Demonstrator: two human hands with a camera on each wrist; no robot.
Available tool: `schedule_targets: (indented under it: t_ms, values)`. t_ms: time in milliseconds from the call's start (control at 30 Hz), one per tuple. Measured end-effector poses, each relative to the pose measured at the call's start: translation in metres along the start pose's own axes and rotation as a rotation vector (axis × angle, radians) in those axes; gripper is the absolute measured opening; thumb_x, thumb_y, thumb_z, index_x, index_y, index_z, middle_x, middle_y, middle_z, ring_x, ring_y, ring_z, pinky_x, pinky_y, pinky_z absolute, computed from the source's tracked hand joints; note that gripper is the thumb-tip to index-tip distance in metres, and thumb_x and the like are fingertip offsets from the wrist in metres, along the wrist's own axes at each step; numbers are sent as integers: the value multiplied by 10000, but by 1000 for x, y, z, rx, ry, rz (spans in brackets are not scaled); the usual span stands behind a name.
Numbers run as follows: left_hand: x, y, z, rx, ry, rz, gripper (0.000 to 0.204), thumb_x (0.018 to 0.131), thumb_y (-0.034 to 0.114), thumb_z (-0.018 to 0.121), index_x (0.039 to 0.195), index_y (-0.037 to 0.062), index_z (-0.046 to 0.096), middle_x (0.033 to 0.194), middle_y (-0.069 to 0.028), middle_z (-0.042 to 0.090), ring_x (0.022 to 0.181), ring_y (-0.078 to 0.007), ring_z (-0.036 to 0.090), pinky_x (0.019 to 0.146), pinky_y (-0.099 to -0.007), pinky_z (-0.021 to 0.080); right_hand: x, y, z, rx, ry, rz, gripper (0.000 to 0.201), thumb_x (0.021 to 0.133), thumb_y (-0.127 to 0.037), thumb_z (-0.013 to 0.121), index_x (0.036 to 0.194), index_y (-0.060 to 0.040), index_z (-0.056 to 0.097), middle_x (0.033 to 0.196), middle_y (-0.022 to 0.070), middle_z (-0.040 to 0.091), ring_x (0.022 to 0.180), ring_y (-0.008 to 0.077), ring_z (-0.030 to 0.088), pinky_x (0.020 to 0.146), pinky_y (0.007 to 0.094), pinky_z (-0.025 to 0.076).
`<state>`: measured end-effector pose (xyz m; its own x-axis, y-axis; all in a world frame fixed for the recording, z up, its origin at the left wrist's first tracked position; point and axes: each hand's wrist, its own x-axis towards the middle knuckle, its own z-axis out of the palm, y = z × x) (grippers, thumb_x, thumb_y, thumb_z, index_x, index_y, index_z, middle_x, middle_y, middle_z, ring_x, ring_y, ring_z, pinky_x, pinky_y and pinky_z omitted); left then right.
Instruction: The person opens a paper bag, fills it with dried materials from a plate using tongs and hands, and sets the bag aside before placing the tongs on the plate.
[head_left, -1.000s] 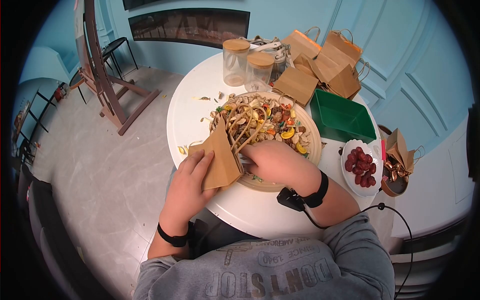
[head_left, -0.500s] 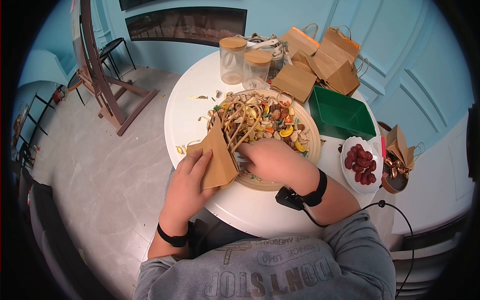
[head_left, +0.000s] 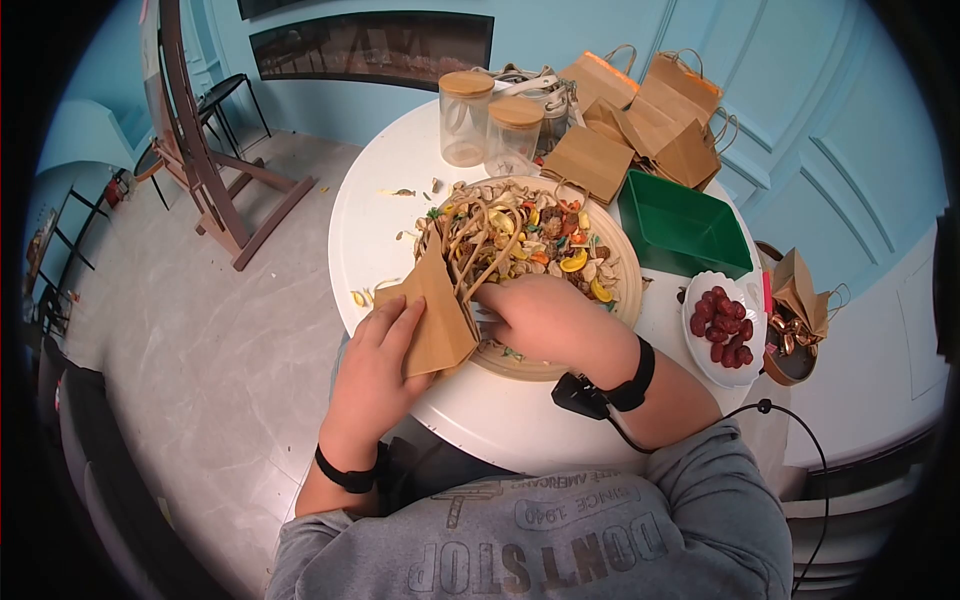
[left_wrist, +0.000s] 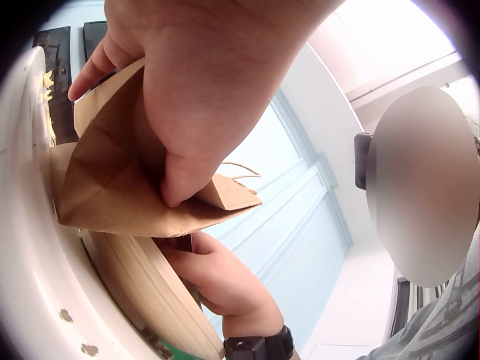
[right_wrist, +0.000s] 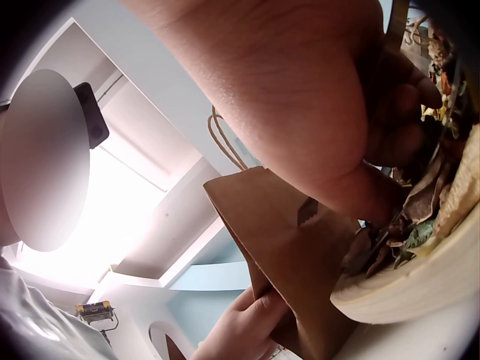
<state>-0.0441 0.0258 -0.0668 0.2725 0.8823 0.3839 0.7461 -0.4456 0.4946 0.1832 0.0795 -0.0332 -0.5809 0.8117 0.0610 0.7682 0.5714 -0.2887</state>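
Observation:
My left hand point(head_left: 378, 355) grips the lower part of a brown paper bag point(head_left: 440, 325), its thumb pressed to one side and fingers along the other. The bag leans over the near left rim of a round wooden plate point(head_left: 633, 300), its mouth towards the heap and its twisted handles point(head_left: 492, 255) over it. Dried potpourri point(head_left: 545, 235) in tan, yellow, orange and green covers the plate. Beside the bag's mouth, my right hand point(head_left: 550, 320) has its fingers curled round a thin metal tool point(left_wrist: 193, 270), largely hidden by the hand; its kind I cannot tell.
Two lidded clear jars point(head_left: 466, 125) stand at the back. Several paper bags point(head_left: 590, 165) crowd the back right, near a green bin point(head_left: 690, 235). A white dish point(head_left: 750, 375) of dark red dates is at the right. Loose petals dot the white table point(head_left: 375, 235). A black cable point(head_left: 820, 480) trails from my right wrist.
The head view has shifted slightly. Both hands and the bag keep nearly the same places, the bag tipping a little at most.

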Motion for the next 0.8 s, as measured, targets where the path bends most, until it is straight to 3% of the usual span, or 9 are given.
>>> schedule_targets:
  t_ms: [67, 133, 800]
  values:
    - [0, -1, 1, 1, 0, 0, 670, 701, 61, 705, 1348, 64, 529, 1330, -163, 537, 1207, -371, 524, 1035, -416, 439, 0, 0, 0, 1, 1, 1, 199, 812, -147, 607, 984, -48, 623, 808, 177, 676, 798, 378, 665, 701, 493, 527]
    - [1, -3, 2, 21, 24, 41, 661, 708, 162, 753, 1326, 50, 547, 1296, -207, 552, 1154, -391, 553, 990, -436, 462, 1, 0, 0, 3, -1, -2, 195, 811, -142, 604, 982, -50, 625, 810, 176, 677, 798, 378, 664, 704, 493, 527]
    - [0, -4, 3, 8, 27, 30, 679, 697, 135, 744, 1340, 65, 537, 1310, -199, 545, 1169, -394, 542, 998, -440, 456, 0, 0, 0, 23, 32, -5, 166, 817, -153, 599, 945, -51, 627, 793, 170, 673, 784, 377, 661, 689, 495, 521]
